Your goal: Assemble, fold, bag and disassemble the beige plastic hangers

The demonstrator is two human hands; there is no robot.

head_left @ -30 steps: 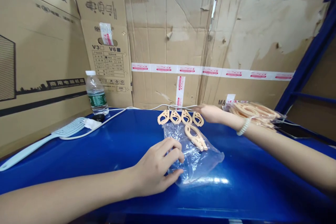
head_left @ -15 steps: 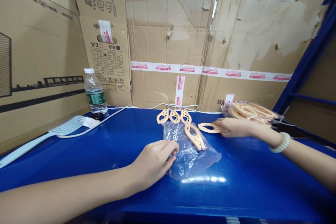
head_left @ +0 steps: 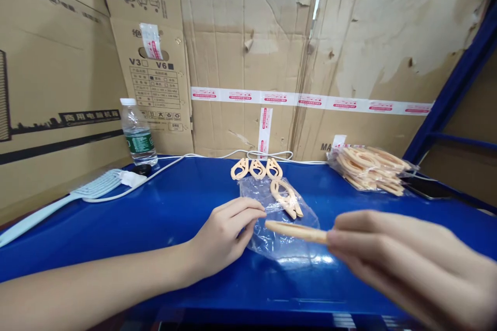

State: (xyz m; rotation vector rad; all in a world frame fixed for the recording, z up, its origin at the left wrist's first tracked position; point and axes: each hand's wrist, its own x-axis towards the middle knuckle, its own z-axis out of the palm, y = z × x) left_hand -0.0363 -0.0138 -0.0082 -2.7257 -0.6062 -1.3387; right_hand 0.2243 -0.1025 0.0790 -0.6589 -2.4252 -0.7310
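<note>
My right hand [head_left: 404, 258], raised above the front right of the table and blurred, grips a beige folding hanger [head_left: 297, 231] by its right end. The hanger is seen edge-on and points left. My left hand [head_left: 229, 230] has its fingers closed at the left edge of a clear plastic bag [head_left: 272, 240] lying flat; the exact pinch is hidden. A beige folding hanger [head_left: 287, 199] rests on the bag's far part. Behind the bag stand three more in a row: a left hanger [head_left: 239, 169], a middle hanger [head_left: 257, 169] and a right hanger [head_left: 274, 169].
A bagged pile of beige hangers [head_left: 368, 168] lies at the back right, beside a dark flat phone-like object [head_left: 429, 189]. To the left are a water bottle [head_left: 139, 134], a light blue hairbrush [head_left: 73, 196] and a white cable [head_left: 166, 168]. Cardboard panels [head_left: 248, 51] wall off the back.
My right hand has lifted the hanger from beside the bagged pile and brought it toward me, turning it edge-on. My left hand stays at the bag's edge. The view has shifted slightly.
</note>
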